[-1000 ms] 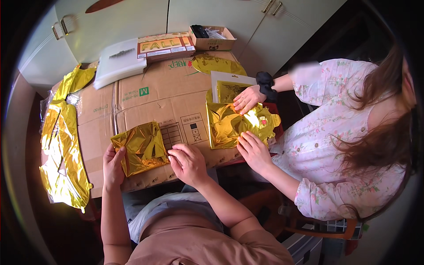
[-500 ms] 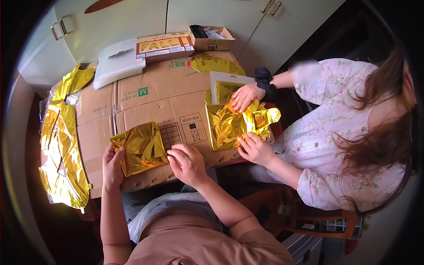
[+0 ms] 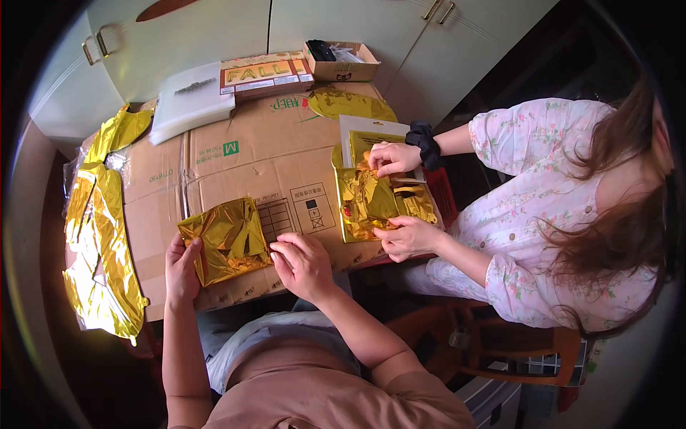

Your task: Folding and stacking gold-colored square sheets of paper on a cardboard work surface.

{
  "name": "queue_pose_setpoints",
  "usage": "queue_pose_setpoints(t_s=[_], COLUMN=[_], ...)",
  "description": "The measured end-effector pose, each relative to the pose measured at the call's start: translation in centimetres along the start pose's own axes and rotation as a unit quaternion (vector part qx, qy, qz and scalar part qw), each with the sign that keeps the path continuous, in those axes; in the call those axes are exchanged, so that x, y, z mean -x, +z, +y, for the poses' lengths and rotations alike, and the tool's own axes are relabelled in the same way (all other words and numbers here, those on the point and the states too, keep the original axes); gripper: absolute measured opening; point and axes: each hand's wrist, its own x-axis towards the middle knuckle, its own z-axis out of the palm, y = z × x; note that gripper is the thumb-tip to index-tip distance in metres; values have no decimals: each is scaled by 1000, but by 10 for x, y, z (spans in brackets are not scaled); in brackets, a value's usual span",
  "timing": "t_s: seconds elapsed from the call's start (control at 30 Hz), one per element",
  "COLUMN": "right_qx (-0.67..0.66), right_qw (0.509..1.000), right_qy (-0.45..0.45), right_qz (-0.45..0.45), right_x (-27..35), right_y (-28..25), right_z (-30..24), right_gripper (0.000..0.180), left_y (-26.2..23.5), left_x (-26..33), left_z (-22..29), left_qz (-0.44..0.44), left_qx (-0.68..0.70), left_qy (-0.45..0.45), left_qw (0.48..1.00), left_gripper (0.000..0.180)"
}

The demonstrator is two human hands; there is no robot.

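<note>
A big sheet of brown cardboard (image 3: 236,168) is covering the work surface, its green and black print facing up, and pale cabinet doors (image 3: 189,36) are standing behind its far side. Long gold foil (image 3: 111,261) is draping over the left edge, shining hard, while a gold foil oval (image 3: 350,104) is lying at the far right. A wooden chair (image 3: 564,357) is sitting at lower right.

On to the containers! Along the back, a small open carton (image 3: 350,73) is holding a black object (image 3: 321,51) and a jumble of white pieces (image 3: 348,55); beside it a flat orange-and-red box (image 3: 261,84) is resting near a stack of translucent sheets (image 3: 187,111).

And here, at the near edge, is the square gold foil (image 3: 227,243), sitting between the person's 2 hands, which are staying well apart: the left hand (image 3: 184,270) is pinching its left edge, thumb on top; the right hand (image 3: 306,266) is curling at its right edge, though I'm not able to tell whether it is gripping. To the right, a co-worker's far hand (image 3: 395,158) and near hand (image 3: 409,239) are working at another foil square (image 3: 375,202).
</note>
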Motion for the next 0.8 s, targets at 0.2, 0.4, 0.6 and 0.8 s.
queue_pose_setpoints(t_s=[0.2,0.4,0.6,0.8], right_qx=[0,1,1,1], right_qw=[1000,1000,1000,1000], right_qy=[3,5,2,3], right_qz=[-1,-2,-2,-1], right_x=[0,2,1,2], right_y=[0,0,0,1], right_z=[-1,0,-1,0], right_gripper=[13,13,14,14], left_y=[2,2,3,2], left_x=[0,0,1,0], left_z=[1,0,0,0], left_qz=[-3,-8,-1,0], left_qx=[2,17,14,9], left_qy=[5,8,6,7], left_qw=[1000,1000,1000,1000], left_gripper=[27,27,27,27])
